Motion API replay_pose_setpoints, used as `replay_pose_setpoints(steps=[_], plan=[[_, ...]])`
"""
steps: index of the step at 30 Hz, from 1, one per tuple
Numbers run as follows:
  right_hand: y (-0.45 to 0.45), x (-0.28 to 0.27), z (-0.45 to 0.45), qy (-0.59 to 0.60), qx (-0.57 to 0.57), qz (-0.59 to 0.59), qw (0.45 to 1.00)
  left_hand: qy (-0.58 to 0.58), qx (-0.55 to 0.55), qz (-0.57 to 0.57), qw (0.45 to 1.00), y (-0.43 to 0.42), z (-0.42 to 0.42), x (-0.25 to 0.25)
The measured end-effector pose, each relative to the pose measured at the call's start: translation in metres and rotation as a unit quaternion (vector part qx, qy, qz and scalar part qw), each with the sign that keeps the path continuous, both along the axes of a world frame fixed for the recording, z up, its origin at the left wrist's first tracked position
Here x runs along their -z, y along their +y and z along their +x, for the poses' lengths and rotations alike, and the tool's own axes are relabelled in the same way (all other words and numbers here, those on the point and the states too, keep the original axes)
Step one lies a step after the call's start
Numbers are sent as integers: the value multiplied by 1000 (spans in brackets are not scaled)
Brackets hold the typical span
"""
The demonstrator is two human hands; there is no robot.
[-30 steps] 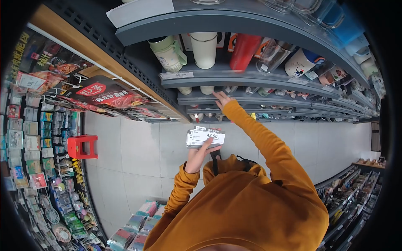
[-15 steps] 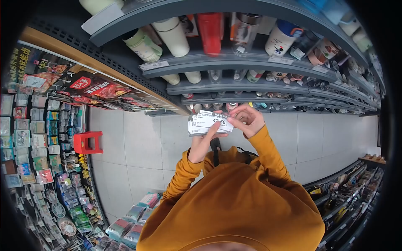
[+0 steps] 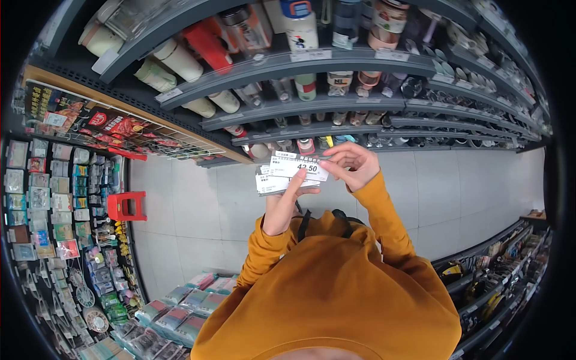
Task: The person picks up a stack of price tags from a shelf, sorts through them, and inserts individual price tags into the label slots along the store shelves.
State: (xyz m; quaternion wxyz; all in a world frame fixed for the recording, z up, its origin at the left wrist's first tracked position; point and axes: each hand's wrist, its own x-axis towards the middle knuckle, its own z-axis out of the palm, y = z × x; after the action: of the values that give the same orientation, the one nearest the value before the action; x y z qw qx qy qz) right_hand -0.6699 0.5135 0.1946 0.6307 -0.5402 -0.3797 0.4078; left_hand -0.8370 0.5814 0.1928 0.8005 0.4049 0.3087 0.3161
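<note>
My left hand (image 3: 284,205) holds a small stack of white price tags (image 3: 271,183) from below, its thumb lying across the front. The top price tag (image 3: 288,169) reads 42.50 and overlaps the others at an angle. The thumb and fingers of my right hand (image 3: 355,167) pinch the right end of that top tag. Both hands are in front of my chest, above the floor and close to the lower shelves.
Shelves of bottles and cups (image 3: 300,30) curve across the front, with price labels (image 3: 311,55) on their edges. Left stand a rack of food packets (image 3: 111,123), a red stool (image 3: 127,206) and hanging goods (image 3: 39,198). Wrapped packs (image 3: 174,318) lie behind left; another shelf (image 3: 498,282) is right.
The view has shifted right along the shelves, so the bottles appear further left. The top tag sits higher and further off the stack, exposing more of the tags beneath. Both hands keep their grip.
</note>
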Motion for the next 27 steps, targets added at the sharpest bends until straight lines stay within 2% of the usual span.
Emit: replay_pose_setpoints(steps=[8,13,16,21,27], plan=[[-69,-5,28,84,8,21,996,48,-24,-7,999,-66,35,-15],[-92,-10,28,40,10,23,999,82,-25,-4,996,-83,36,-16],[-97,-12,27,-19,-5,17,1000,27,-27,16,999,-88,40,-13],[-96,-20,27,2,-11,49,999,6,-47,32,998,-90,43,-26],[-80,-46,24,-11,48,78,996,-28,-28,95,995,-76,45,-46]])
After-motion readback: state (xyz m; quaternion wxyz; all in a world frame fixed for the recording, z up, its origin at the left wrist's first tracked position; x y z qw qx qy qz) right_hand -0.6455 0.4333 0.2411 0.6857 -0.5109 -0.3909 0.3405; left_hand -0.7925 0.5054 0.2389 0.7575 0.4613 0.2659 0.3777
